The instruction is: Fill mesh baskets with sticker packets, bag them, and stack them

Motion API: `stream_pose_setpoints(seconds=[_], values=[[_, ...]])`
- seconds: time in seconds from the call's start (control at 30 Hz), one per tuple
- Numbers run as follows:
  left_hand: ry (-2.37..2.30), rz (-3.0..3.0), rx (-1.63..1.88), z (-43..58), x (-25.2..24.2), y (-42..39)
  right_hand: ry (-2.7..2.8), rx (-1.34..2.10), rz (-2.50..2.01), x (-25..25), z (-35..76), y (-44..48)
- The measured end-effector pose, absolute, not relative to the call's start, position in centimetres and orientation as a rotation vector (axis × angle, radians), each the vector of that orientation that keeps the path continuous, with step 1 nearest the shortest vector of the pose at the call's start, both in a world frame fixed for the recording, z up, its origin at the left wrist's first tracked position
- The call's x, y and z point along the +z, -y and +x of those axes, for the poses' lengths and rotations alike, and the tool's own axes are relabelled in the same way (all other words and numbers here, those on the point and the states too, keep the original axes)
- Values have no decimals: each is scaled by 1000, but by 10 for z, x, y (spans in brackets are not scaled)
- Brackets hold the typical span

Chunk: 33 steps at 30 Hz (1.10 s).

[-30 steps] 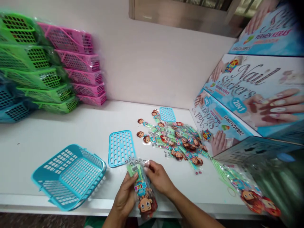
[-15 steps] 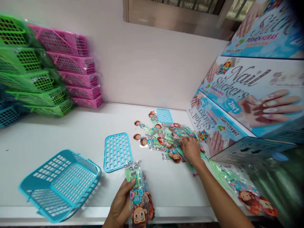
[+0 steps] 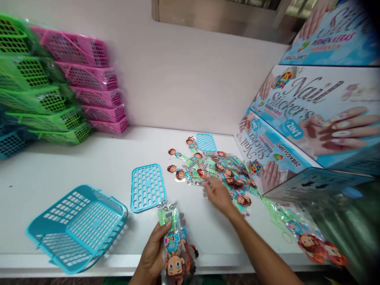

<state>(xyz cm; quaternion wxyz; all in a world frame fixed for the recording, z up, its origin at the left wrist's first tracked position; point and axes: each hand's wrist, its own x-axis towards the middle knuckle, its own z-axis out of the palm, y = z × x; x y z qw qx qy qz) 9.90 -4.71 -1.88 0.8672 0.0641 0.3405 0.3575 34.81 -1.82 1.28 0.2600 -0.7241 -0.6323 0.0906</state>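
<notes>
Packets in a bunch, clamped in the left hand, thumb across the front one, at the near edge of the bench. Right hand low at the near left side of the pile; cannot tell whether its fingers pinch a packet or only touch.

Change: half a second back, right hand was farther right, over the pile's middle; now shifted left, while the left hand's hold stays. Likely meaning: picking among loose packets is in hand, bunch kept ready.

Outward: blue panel flat just beyond the bunch; basket left of it; second panel behind the pile; boxes stacked right; green baskets and pink baskets stacked far left.
</notes>
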Motion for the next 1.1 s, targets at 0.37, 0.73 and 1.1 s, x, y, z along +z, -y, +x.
stream_pose_setpoints(seconds=[0.37, 0.73, 1.1], values=[[-669, 118, 686, 98, -11, 40, 1805, -64, -2228, 17, 412, -1], [-601, 114, 782, 110, -4, 45, 2428, 219, -1145, 9, 279, 100], [-703, 20, 642, 98, -8, 43, 2085, 268, -1662, 13, 327, 36]])
